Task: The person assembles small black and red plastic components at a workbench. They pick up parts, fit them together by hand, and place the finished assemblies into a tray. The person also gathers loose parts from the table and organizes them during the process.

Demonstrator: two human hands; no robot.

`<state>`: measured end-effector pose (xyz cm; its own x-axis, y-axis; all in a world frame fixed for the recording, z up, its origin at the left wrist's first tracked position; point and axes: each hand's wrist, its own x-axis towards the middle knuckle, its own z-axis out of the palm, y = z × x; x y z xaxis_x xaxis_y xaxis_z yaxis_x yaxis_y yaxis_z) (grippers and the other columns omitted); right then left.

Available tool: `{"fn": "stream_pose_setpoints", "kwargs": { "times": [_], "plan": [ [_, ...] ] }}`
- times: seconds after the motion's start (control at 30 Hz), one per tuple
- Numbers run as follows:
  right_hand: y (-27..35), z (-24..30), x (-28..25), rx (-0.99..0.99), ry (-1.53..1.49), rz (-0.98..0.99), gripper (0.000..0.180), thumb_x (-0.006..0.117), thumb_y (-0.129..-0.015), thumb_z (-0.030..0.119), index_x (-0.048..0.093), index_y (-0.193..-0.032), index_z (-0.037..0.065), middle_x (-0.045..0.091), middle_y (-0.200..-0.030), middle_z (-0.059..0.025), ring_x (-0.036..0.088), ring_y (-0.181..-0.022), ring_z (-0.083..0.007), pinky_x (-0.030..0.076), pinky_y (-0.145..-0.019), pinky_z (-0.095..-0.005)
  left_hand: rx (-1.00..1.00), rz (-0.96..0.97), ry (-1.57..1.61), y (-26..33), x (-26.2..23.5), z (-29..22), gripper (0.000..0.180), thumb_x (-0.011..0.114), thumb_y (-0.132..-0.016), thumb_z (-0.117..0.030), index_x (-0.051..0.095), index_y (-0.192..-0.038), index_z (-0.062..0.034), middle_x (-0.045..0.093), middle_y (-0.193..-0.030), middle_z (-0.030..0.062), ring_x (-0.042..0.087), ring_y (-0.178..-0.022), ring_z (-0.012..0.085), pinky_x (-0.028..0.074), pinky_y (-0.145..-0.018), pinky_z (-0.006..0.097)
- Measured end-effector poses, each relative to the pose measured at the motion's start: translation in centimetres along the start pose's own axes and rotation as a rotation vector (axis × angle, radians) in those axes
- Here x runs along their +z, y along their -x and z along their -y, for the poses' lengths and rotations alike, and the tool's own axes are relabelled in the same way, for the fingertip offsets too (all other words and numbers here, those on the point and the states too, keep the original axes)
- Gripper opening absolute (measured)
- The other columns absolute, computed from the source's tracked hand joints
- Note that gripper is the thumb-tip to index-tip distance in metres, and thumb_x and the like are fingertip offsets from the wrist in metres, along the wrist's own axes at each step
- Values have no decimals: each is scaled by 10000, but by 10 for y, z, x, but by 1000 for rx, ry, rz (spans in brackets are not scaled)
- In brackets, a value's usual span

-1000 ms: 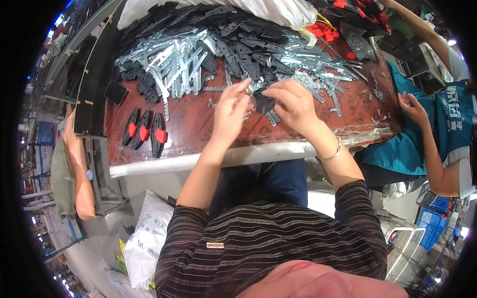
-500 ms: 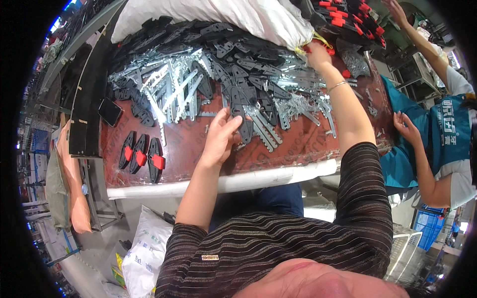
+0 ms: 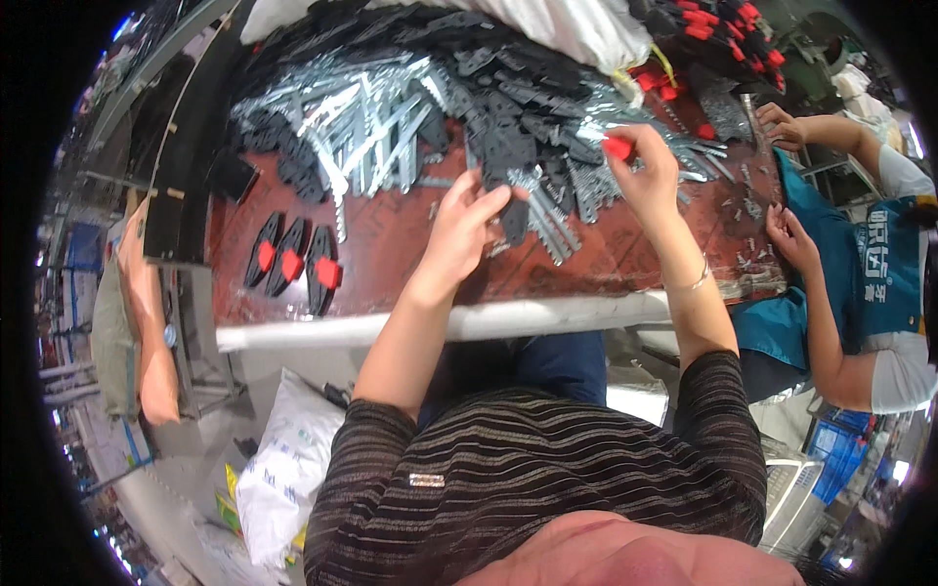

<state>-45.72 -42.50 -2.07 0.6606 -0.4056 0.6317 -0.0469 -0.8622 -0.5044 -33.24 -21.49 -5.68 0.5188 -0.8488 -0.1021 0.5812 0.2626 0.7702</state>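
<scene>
Two hands work over a reddish-brown table (image 3: pixel 410 254) in the upper half of the frame, set apart from each other. Left hand (image 3: pixel 467 227), near the centre, has its fingers curled onto a black plastic part (image 3: pixel 514 217) at the near edge of the pile; whether it is fully gripped I cannot tell. Right hand (image 3: pixel 647 176), up and to the right, pinches a small red piece (image 3: pixel 618 147) between thumb and fingertips, just above the scattered metal strips (image 3: pixel 562 210).

Behind both hands a broad heap of black parts (image 3: pixel 528 98) and shiny strips (image 3: pixel 362 122) covers the upper middle of the table. At left centre three finished black clamps with red pads (image 3: pixel 293 262) lie side by side, well apart from the hands. A white sack (image 3: pixel 576 24) lies along the top edge, with a mound of red-tipped black pieces (image 3: pixel 718 29) at upper right.

At the right edge another person (teal apron (image 3: pixel 831 283), white sleeve) has both hands (image 3: pixel 793 239) on the table's far end. A white bag (image 3: pixel 283 459) sits on the floor at lower left.
</scene>
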Motion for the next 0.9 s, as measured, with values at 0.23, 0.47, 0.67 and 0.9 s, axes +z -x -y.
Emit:
{"fn": "stream_pose_setpoints", "kwargs": {
  "times": [0.23, 0.47, 0.67, 0.9],
  "plan": [
    [40, 55, 22, -322, -129, -26, 317, 676, -620, -81, 645, -909, 46, 652, -859, -87, 626, -760, -255, 501, -624, -317, 25, 48, 37, 16, 9, 0, 344, 574, -872, -46, 504, -1207, -14, 650, -1037, 86, 648, -853, 126, 535, -661, 200],
    [49, 67, 11, -407, -180, -31, 268, 683, -656, -40, 650, -907, 47, 674, -876, -78, 647, -740, -233, 514, -621, -301, 47, 109, 36, 38, 21, -3, 342, 592, -872, -48, 501, -1196, 16, 638, -1032, 95, 631, -914, 169, 503, -841, 294],
    [56, 75, 9, -518, -78, -89, 268, 703, -646, 8, 659, -906, 57, 671, -868, -70, 650, -719, -218, 517, -575, -289, 41, 16, 56, 50, 31, 1, 292, 612, -875, -44, 532, -1153, -2, 641, -1025, 88, 628, -910, 154, 496, -849, 286],
    [59, 87, 5, -634, -13, -55, 258, 690, -635, 71, 672, -892, 89, 661, -855, -39, 637, -712, -191, 507, -557, -276, 25, -19, 25, 57, 31, 5, 272, 619, -873, -39, 535, -1130, -14, 641, -991, 59, 619, -898, 111, 508, -796, 255]
  ]
}}
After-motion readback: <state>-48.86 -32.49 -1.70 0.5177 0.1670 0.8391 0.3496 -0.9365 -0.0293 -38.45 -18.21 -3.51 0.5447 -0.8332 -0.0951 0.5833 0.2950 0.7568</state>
